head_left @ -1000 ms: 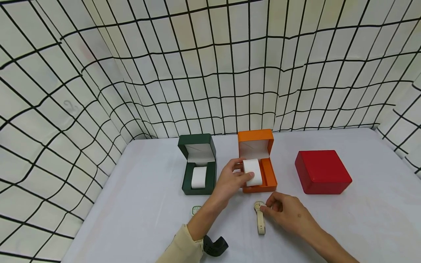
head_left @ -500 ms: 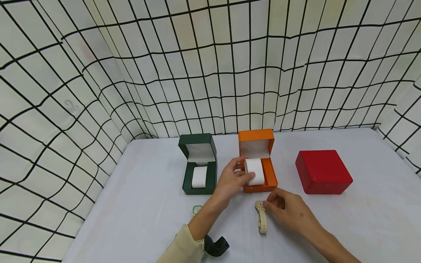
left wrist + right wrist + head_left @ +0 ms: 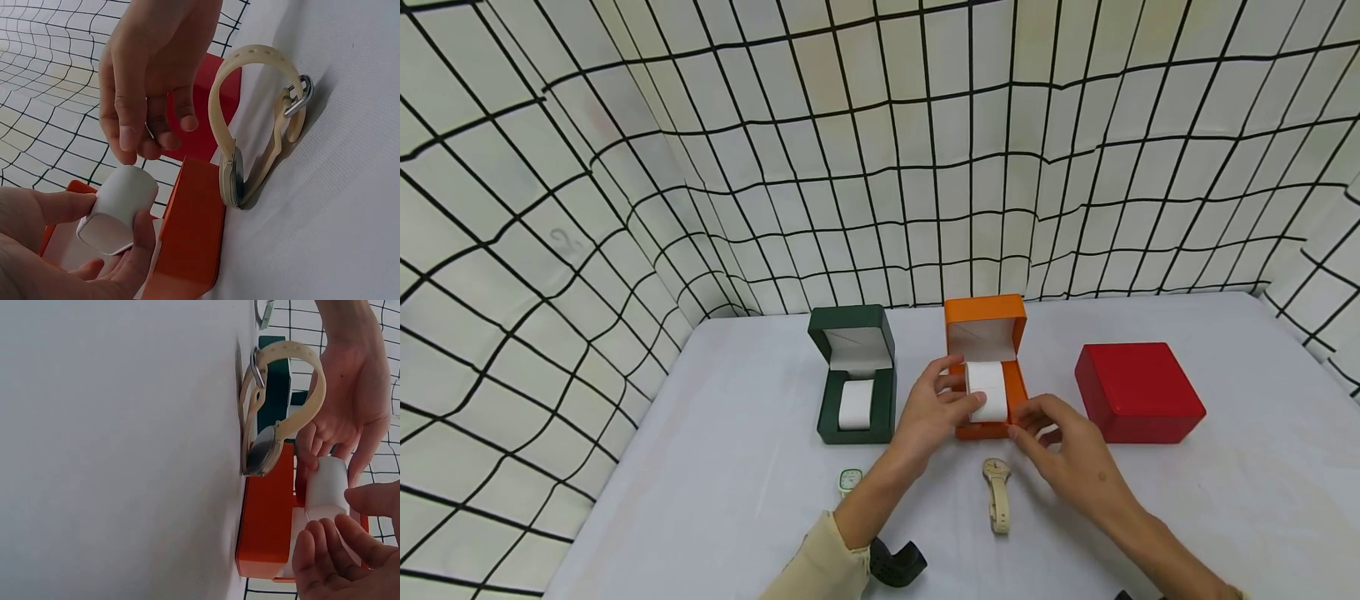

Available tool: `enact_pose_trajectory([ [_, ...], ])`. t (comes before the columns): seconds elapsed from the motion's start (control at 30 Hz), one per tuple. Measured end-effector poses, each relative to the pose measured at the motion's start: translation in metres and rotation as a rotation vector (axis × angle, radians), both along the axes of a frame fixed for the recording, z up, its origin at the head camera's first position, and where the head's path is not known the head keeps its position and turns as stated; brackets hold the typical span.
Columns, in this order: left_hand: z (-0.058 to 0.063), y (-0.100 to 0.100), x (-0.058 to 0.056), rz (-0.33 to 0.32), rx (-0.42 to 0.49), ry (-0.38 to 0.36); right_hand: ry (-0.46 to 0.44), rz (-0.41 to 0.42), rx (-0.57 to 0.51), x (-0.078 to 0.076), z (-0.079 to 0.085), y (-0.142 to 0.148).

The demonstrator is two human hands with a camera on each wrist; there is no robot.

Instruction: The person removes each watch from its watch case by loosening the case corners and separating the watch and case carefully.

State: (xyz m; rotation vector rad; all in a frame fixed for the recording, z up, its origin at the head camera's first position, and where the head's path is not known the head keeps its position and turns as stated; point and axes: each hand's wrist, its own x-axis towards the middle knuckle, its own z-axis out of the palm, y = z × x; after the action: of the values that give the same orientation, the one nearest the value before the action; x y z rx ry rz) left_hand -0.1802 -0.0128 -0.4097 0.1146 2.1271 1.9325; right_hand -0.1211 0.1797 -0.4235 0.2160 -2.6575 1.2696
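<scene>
My left hand (image 3: 925,417) holds a white watch cushion (image 3: 990,385) between thumb and fingers, over the open orange watch box (image 3: 985,308). In the left wrist view the cushion (image 3: 122,197) is a rounded, hollow-ended block. My right hand (image 3: 1067,450) is at the box's front right corner, its fingers loosely bent. Its fingertips are right by the cushion (image 3: 327,481) in the right wrist view. In front of the orange box lies a cream-strapped watch (image 3: 997,500), its buckled strap (image 3: 217,112) forming a loop.
An open green watch box (image 3: 856,317) with a white cushion inside stands left of the orange one. To the right is a closed red box (image 3: 1142,392). A green-edged watch (image 3: 851,479) and a black curved band (image 3: 901,567) are partly behind my left arm. Black-gridded netting (image 3: 880,167) rises behind the table.
My right hand has left the cream watch and moved up to the orange box and the cushion. My left hand has shifted the cushion slightly to the right.
</scene>
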Motion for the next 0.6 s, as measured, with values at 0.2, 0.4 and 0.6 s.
enact_pose_trajectory([
  [0.2,0.0,0.004,0.001,-0.002,0.04,-0.027,0.057,0.035,-0.031,-0.009,0.002,0.002],
  [0.4,-0.002,0.008,0.002,0.003,0.067,-0.012,0.037,0.039,-0.042,-0.018,0.002,0.0],
  [0.6,-0.004,0.009,0.002,-0.008,0.061,0.025,0.057,0.036,-0.083,-0.022,0.001,-0.001],
])
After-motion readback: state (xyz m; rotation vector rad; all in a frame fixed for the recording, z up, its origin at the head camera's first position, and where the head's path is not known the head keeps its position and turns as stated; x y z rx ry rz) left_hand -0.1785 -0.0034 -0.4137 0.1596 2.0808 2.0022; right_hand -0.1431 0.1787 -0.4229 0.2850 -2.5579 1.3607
